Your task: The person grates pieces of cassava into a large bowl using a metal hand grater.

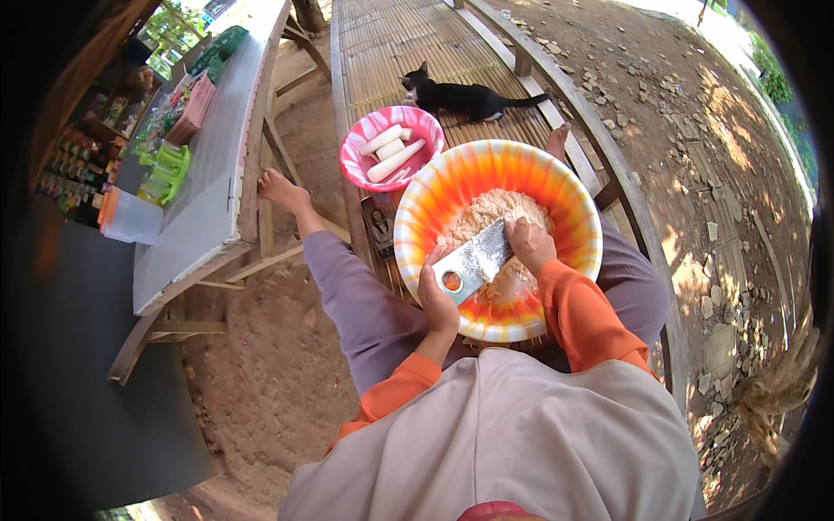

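Observation:
A flat metal grater (pixel 476 260) lies slanted over a big orange-and-yellow basin (pixel 417 208) between my legs. My left hand (pixel 437 295) grips its near end, beside the round hole. At the far end, the curled fingers of my right hand (pixel 531 245) press against the grating face; whatever they hold is hidden. Pale, wet-looking gratings (pixel 508 207) are heaped in the basin and cling to the grater. Just beyond to the left, a smaller pink-and-white basin (pixel 350 162) holds several peeled white root pieces, probably cassava (pixel 395 161).
A black cat (pixel 465 100) lies on the slatted bamboo bench (pixel 391 39), past the basins. Wooden rails (pixel 599 143) edge the bench on the right. To the left stands a table (pixel 204 200) with a pink basket (pixel 189 111), a green rack and a clear tub (pixel 130 217).

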`<act>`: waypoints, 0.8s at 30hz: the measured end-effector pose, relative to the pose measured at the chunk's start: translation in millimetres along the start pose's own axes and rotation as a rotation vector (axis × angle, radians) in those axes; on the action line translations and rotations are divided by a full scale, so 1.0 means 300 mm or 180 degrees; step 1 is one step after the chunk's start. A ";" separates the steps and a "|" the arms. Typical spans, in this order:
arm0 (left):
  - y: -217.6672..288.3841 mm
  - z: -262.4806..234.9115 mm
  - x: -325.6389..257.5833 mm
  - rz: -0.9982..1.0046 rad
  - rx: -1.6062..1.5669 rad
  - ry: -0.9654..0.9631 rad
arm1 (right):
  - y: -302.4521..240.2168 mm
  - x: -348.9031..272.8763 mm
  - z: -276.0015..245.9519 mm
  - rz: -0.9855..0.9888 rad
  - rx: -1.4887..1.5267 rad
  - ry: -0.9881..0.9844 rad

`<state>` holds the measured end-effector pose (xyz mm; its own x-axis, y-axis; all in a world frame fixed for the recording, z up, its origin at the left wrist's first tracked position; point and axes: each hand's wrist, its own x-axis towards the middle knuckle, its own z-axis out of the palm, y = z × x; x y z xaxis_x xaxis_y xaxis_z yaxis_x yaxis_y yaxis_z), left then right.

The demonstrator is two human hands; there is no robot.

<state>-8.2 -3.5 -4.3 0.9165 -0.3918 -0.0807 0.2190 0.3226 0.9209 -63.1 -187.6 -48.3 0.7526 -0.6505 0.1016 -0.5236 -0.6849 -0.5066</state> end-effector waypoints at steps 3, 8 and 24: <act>-0.007 -0.012 -0.004 -0.0045 -0.0131 0.0056 | -0.010 0.002 0.026 0.0122 0.0112 -0.0118; -0.016 -0.025 0.010 -0.0048 -0.0068 0.0073 | -0.178 -0.128 -0.105 -0.0607 0.0161 -0.0313; -0.014 -0.018 0.005 -0.0013 -0.0010 -0.0101 | -0.067 -0.052 -0.024 -0.0178 0.0185 0.0003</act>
<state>-5.8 -0.9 -10.3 0.9045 -0.4204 -0.0724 0.2240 0.3237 0.9193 -67.3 -166.1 -33.5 0.7797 -0.6120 0.1320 -0.4566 -0.7002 -0.5489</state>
